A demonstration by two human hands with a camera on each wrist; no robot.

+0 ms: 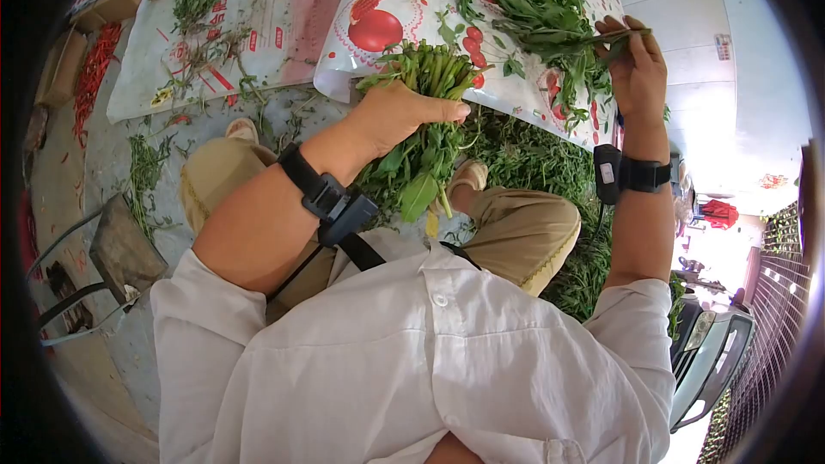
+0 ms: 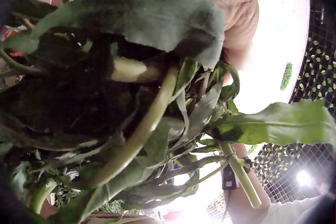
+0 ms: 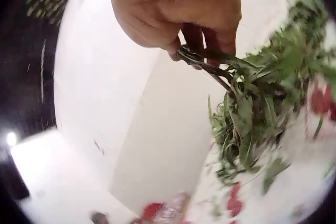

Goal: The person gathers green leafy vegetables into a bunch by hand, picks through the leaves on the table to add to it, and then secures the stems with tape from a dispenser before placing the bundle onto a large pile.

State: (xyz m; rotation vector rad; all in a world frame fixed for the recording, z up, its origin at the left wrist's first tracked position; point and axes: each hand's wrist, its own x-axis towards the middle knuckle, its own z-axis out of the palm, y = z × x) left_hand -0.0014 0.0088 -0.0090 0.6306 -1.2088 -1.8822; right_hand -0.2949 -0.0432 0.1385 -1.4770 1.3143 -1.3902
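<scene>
My left hand (image 1: 397,116) grips a thick bunch of leafy green stems (image 1: 434,73), cut ends upward and leaves hanging below the fist. In the left wrist view, broad leaves (image 2: 142,19) and pale stems (image 2: 147,129) of that bunch fill most of the picture. To the right, my right hand (image 1: 638,69) is raised at the edge of a patterned sheet and pinches the tip of a leafy sprig (image 1: 593,39) between thumb and fingers. In the right wrist view, the sprig runs from the fingertips (image 3: 175,53) toward a pile of loose greens (image 3: 262,103).
The white sheet with red fruit prints (image 1: 344,56) bears a heap of greens (image 1: 533,0). More greens (image 1: 516,150) lie beneath its near edge. A flattened white sack (image 1: 155,69) holds wilted sprigs, beside red chillies (image 1: 96,73). A metal dustpan-like object (image 1: 127,245) stands at left.
</scene>
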